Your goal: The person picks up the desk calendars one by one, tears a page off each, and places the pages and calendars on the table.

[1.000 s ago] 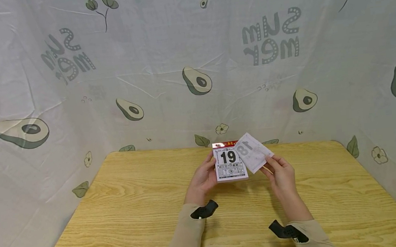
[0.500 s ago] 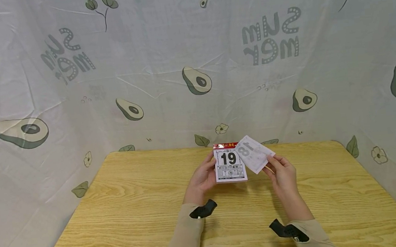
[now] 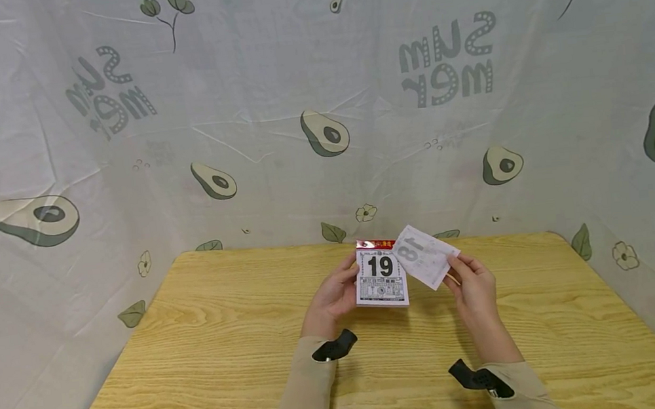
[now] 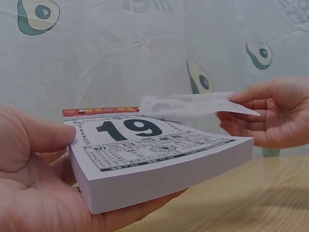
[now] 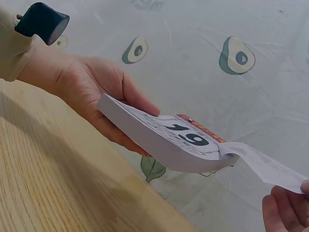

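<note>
A thick tear-off calendar showing a large black 19 is held above the table in the head view. My left hand grips its left side; in the left wrist view the thumb lies on the front edge and the fingers pass underneath. My right hand pinches the lower right corner of a thin sheet, whose back shows a mirrored 18. That sheet slants off to the right. Its other end meets the pad's upper right corner, by the red header strip in the right wrist view.
A wood-grain table lies beneath both hands. Behind and at both sides hangs a pale curtain printed with avocados and leaves. Each sleeve cuff bears a black wrist piece.
My right hand has shifted slightly right and the sheet has come with it, lying farther out from the pad. The calendar has dipped a little in my left hand.
</note>
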Available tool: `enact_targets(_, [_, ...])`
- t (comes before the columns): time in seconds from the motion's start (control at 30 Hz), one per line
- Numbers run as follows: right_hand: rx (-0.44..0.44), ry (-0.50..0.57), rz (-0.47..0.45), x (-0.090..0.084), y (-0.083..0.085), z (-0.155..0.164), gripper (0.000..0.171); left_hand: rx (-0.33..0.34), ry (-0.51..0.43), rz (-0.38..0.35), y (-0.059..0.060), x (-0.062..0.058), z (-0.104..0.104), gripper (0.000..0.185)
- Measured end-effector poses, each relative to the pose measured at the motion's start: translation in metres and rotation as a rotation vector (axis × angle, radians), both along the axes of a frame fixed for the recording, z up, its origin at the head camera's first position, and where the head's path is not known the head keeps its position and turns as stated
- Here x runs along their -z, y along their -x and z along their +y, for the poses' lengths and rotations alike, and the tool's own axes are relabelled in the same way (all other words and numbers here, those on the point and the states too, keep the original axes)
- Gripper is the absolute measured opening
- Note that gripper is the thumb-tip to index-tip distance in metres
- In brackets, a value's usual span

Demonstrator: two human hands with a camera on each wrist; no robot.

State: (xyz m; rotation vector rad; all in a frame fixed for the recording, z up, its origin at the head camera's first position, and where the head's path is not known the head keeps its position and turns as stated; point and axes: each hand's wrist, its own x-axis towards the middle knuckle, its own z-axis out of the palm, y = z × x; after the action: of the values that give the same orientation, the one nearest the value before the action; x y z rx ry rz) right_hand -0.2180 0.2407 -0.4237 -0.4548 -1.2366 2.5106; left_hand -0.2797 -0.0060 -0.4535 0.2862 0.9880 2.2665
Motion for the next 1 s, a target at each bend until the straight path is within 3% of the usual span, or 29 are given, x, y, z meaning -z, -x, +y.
enact_targets(0.33, [0.027, 0.004, -0.006, -0.0024, 0.0009, 0.0007, 0.01, 0.0, 0.005, -0.003, 0.0007, 0.0, 0.0002, 0.054])
enact_targets(0.67, [0.054, -0.008, 0.005, -0.0039, -0.001, 0.0071, 0.003, -0.032, -0.004, -0.04, 0.0013, -0.001, -0.0007, 0.053])
enact_targets(1.0, [0.057, -0.048, -0.017, -0.004, -0.0015, 0.0077, 0.004, -0.002, 0.003, 0.006, 0.0028, 0.0002, -0.0011, 0.053])
